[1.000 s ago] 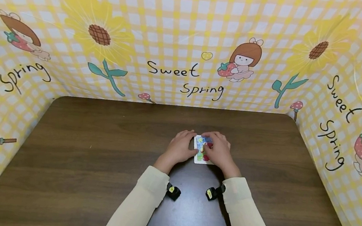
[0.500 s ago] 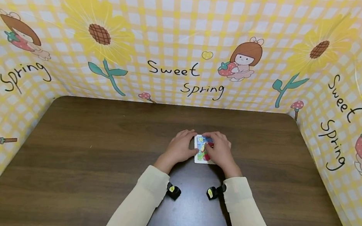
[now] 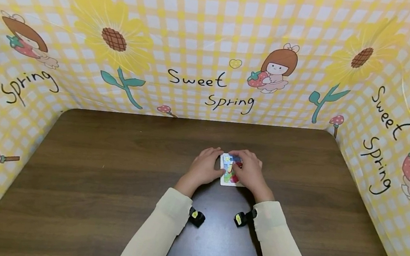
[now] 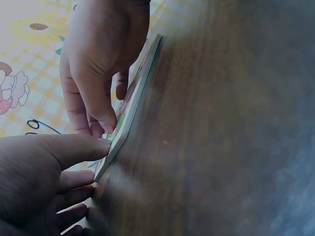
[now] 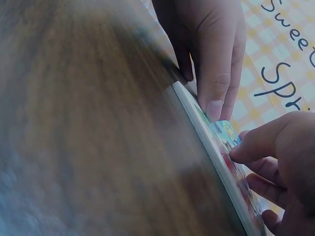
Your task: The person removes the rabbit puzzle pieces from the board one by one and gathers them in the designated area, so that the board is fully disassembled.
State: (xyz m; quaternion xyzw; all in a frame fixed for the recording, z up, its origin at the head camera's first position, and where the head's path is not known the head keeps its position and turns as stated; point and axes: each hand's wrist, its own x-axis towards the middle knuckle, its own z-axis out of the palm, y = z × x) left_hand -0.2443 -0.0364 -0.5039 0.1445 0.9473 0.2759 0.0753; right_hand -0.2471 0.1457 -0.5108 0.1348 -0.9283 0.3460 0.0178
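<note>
A small puzzle board (image 3: 225,177) with a colourful picture and a white border lies flat on the table in the head view. My left hand (image 3: 204,166) holds its left side, the thumb on the border and the fingers along the edge. In the left wrist view that thumb (image 4: 88,147) lies over the board's corner. Across the right part of the picture bends my right hand (image 3: 248,171). Its thumb (image 5: 251,146) presses on the picture in the right wrist view, the other fingers curled near the board's edge. This hand hides much of the picture's right side.
The dark wooden table (image 3: 110,202) spreads out around both arms. A yellow checked cloth (image 3: 204,26) with printed flowers and figures stands as a wall behind it and on both sides. A small black camera (image 3: 197,217) hangs at the left wrist, another camera (image 3: 241,219) at the right.
</note>
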